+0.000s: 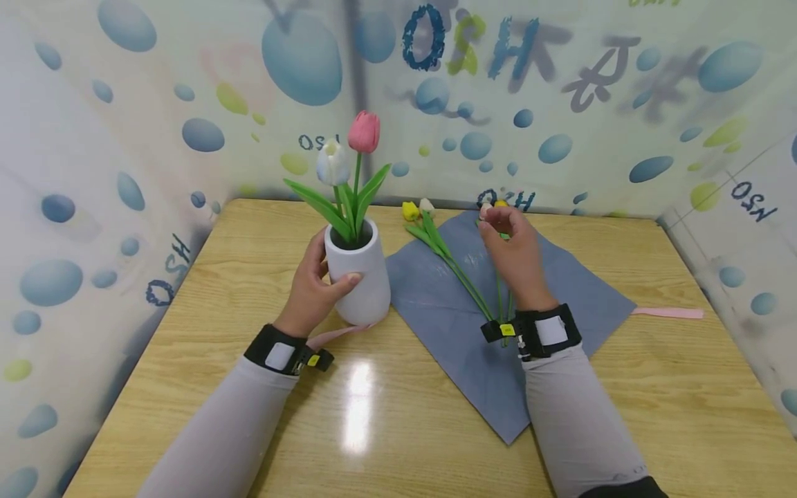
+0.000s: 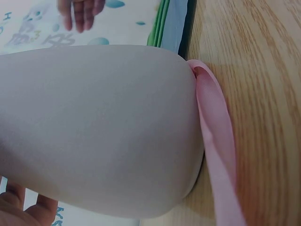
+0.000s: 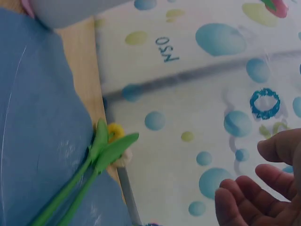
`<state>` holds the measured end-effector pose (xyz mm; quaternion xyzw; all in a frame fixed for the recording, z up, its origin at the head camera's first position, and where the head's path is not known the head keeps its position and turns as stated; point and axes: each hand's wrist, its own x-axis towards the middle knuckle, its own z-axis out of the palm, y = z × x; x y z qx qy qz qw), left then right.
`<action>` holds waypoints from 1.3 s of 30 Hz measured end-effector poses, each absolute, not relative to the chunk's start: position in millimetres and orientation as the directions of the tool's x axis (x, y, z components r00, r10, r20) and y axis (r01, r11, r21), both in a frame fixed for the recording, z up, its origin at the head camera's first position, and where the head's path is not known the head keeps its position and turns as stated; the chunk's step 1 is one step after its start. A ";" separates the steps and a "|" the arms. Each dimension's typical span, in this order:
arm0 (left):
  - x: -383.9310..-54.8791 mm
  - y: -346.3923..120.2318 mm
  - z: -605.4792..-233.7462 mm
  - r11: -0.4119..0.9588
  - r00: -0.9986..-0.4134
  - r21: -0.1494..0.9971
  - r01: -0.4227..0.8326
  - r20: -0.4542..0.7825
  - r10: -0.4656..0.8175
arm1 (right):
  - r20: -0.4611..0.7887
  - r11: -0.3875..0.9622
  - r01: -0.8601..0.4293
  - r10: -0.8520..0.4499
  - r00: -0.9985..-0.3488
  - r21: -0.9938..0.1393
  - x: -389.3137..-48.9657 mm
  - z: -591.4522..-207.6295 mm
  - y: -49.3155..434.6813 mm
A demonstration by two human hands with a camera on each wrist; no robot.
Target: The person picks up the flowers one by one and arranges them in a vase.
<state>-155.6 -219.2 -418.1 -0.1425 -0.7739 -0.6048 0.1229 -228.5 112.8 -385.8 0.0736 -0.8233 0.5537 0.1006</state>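
My left hand (image 1: 311,294) grips the side of a white vase (image 1: 367,283), thumb across the front. A pink tulip (image 1: 364,131) and a white-and-blue tulip (image 1: 333,164) with green leaves stand upright in it. My right hand (image 1: 519,259) is raised above a blue-grey wrapping sheet (image 1: 454,332), its fingers (image 3: 251,200) loosely bent around nothing. On the sheet lie more tulips, among them a yellow tulip (image 1: 410,211) and a white tulip (image 1: 426,205). Others, partly hidden behind the right hand, have their stems (image 1: 500,297) running toward me.
A pink ribbon (image 2: 218,132) lies by the vase base, and another pink ribbon end (image 1: 669,313) sticks out at the sheet's right. Everything rests on a wooden table (image 1: 261,249). A patterned backdrop (image 1: 473,124) closes the far edge and both sides.
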 end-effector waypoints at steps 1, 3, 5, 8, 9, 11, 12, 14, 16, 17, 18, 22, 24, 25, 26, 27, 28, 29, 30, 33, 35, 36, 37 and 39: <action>-155.7 -219.2 -418.2 0.230 -0.929 0.900 0.369 0.362 0.072 | 0.240 0.405 -0.222 -0.007 -0.971 -0.887 -229.6 -386.8 115.5; -155.6 -219.2 -418.3 0.235 -0.929 0.899 0.370 0.363 0.073 | 0.208 0.450 -0.189 -0.007 -0.978 -0.873 -232.0 -389.4 120.7; -155.7 -219.3 -418.8 0.238 -0.928 0.897 0.371 0.365 0.073 | 0.160 0.491 -0.147 -0.017 -0.987 -0.859 -234.7 -392.4 126.3; -155.9 -219.5 -418.9 0.237 -0.929 0.898 0.371 0.364 0.072 | 0.082 0.538 -0.087 -0.033 -0.996 -0.838 -238.4 -396.3 134.3; -156.2 -219.7 -419.2 0.237 -0.929 0.898 0.369 0.363 0.072 | 0.056 0.556 -0.067 -0.037 -0.998 -0.829 -239.1 -397.1 136.5; -156.6 -220.0 -419.6 0.234 -0.930 0.900 0.367 0.361 0.072 | 0.015 0.587 -0.039 -0.045 -0.999 -0.809 -240.4 -399.4 139.5; -156.5 -219.9 -419.5 0.232 -0.930 0.901 0.366 0.360 0.072 | -0.010 0.601 -0.021 -0.048 -0.999 -0.799 -240.9 -400.4 140.5; -156.9 -220.0 -419.8 0.232 -0.930 0.901 0.366 0.360 0.071 | -0.057 0.629 0.012 -0.051 -0.997 -0.777 -242.5 -402.9 142.2; -156.5 -219.6 -419.2 0.231 -0.930 0.901 0.368 0.361 0.074 | -0.099 0.654 0.042 -0.051 -0.994 -0.755 -243.8 -404.9 144.0; -156.4 -219.4 -419.0 0.229 -0.929 0.901 0.369 0.361 0.074 | -0.119 0.662 0.057 -0.050 -0.992 -0.747 -244.4 -405.8 144.8; -156.4 -219.4 -419.0 0.230 -0.929 0.901 0.369 0.362 0.075 | -0.136 0.673 0.068 -0.049 -0.989 -0.737 -245.1 -406.7 145.8; -156.3 -219.3 -419.4 0.233 -0.928 0.899 0.371 0.363 0.077 | -0.186 0.711 0.096 -0.050 -0.981 -0.696 -247.4 -409.9 148.6; -156.4 -219.4 -419.8 0.231 -0.929 0.900 0.370 0.362 0.076 | -0.206 0.733 0.099 -0.056 -0.977 -0.673 -248.6 -411.7 149.8; -156.3 -219.3 -419.7 0.230 -0.929 0.900 0.369 0.361 0.077 | -0.215 0.742 0.101 -0.059 -0.975 -0.663 -248.9 -412.6 150.2; -156.1 -219.2 -419.4 0.229 -0.930 0.901 0.368 0.360 0.077 | -0.221 0.751 0.101 -0.061 -0.973 -0.652 -249.3 -413.8 150.7; -156.0 -219.2 -419.3 0.229 -0.930 0.902 0.366 0.358 0.077 | -0.225 0.758 0.101 -0.062 -0.972 -0.645 -249.7 -414.9 151.2; -156.0 -219.2 -419.2 0.229 -0.931 0.903 0.364 0.356 0.077 | -0.229 0.762 0.102 -0.062 -0.972 -0.640 -249.9 -416.0 151.5; -156.0 -219.2 -419.1 0.228 -0.931 0.903 0.364 0.356 0.077 | -0.229 0.766 0.101 -0.062 -0.971 -0.635 -249.9 -416.9 151.9; -156.0 -219.3 -419.1 0.229 -0.931 0.903 0.364 0.356 0.078 | -0.230 0.769 0.100 -0.063 -0.971 -0.632 -249.8 -417.8 152.1; -156.2 -219.4 -419.3 0.226 -0.931 0.903 0.365 0.356 0.080 | -0.232 0.771 0.105 -0.056 -0.971 -0.628 -249.8 -420.2 152.1; -156.5 -219.4 -419.6 0.225 -0.930 0.903 0.366 0.357 0.081 | -0.235 0.777 0.107 -0.055 -0.970 -0.621 -250.1 -421.9 151.6; -156.7 -219.5 -419.9 0.224 -0.930 0.903 0.366 0.357 0.081 | -0.236 0.781 0.103 -0.057 -0.970 -0.616 -250.2 -422.5 151.4; -156.6 -219.4 -419.9 0.223 -0.930 0.903 0.367 0.358 0.081 | -0.235 0.786 0.100 -0.059 -0.970 -0.609 -250.4 -423.5 151.1; -156.5 -219.4 -419.8 0.223 -0.931 0.904 0.366 0.357 0.080 | -0.236 0.798 0.092 -0.065 -0.970 -0.596 -250.8 -425.9 150.8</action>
